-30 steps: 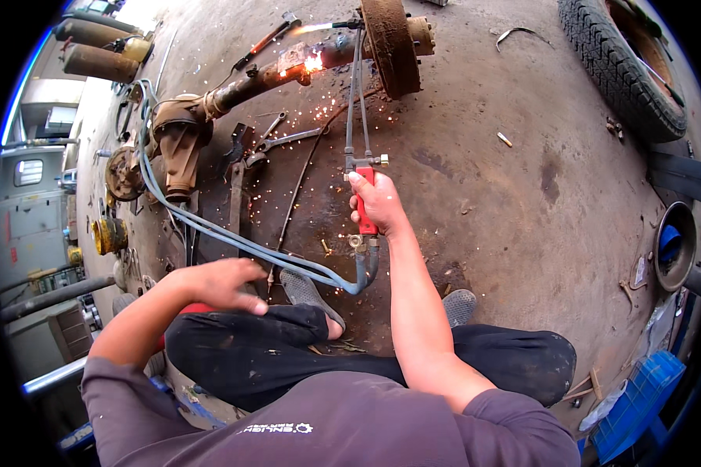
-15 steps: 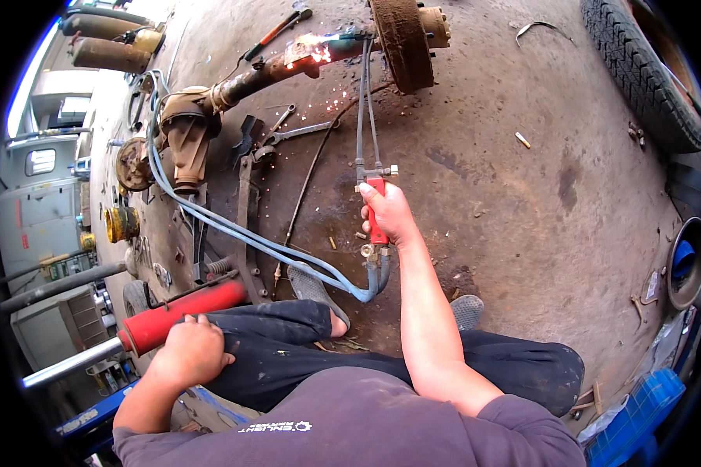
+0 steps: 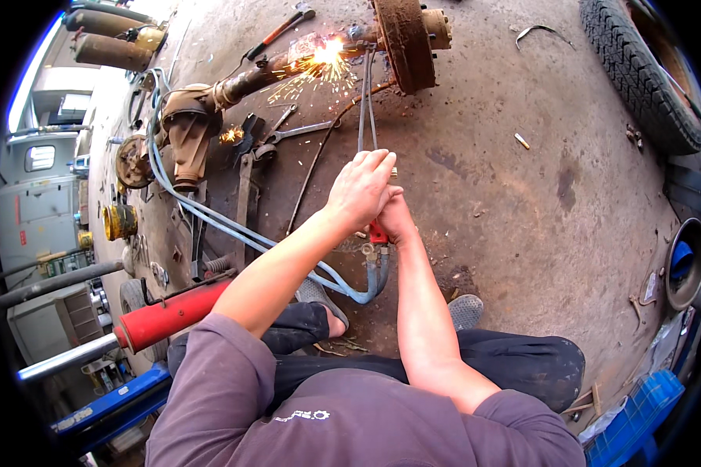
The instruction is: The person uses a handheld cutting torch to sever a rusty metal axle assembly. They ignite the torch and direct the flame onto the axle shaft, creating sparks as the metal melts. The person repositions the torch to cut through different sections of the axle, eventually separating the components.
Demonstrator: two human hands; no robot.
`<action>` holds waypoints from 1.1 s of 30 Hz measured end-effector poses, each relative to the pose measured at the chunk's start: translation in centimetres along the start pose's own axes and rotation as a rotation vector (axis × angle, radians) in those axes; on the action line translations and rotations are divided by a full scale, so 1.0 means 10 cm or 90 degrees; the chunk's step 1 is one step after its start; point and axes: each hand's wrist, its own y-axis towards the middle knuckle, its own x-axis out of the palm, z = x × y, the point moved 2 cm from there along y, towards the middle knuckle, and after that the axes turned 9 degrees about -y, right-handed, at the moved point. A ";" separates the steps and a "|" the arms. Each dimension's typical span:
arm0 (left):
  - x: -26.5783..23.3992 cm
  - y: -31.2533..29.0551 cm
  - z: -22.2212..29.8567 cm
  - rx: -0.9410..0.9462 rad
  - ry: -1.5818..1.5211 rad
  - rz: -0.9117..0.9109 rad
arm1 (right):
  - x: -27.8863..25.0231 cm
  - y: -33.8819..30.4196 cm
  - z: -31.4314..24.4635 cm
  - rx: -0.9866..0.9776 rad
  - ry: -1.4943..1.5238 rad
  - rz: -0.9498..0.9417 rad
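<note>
My right hand (image 3: 398,219) is wrapped round the red handle of a cutting torch (image 3: 378,232). Across the torch's valve end lies my left hand (image 3: 361,188), its fingers closed over it beside a brass knob; the fingertips' exact hold is partly hidden. Two thin metal tubes run from the torch up to a rusty vehicle axle (image 3: 258,78). Bright flame and a spray of yellow sparks (image 3: 329,58) burst from the axle tube, close to its rusty brake drum (image 3: 401,47). Blue-grey hoses (image 3: 234,229) loop from the handle's rear toward the left.
A hammer (image 3: 284,31) lies beyond the axle, and wrenches (image 3: 300,130) lie on this side. A red cylinder (image 3: 175,311) with a metal rod is at my left. Gas cylinders (image 3: 113,53) lie far left; a tyre (image 3: 639,74) and blue crate (image 3: 639,412) are on the right.
My left hand has left my left knee and come forward onto the torch. The glow on the axle has flared into a bright burst with more sparks. My right hand keeps its hold.
</note>
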 end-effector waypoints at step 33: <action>0.16 0.05 -0.24 -0.095 0.083 -0.097 | 0.09 -0.03 -0.07 0.159 -0.005 -0.058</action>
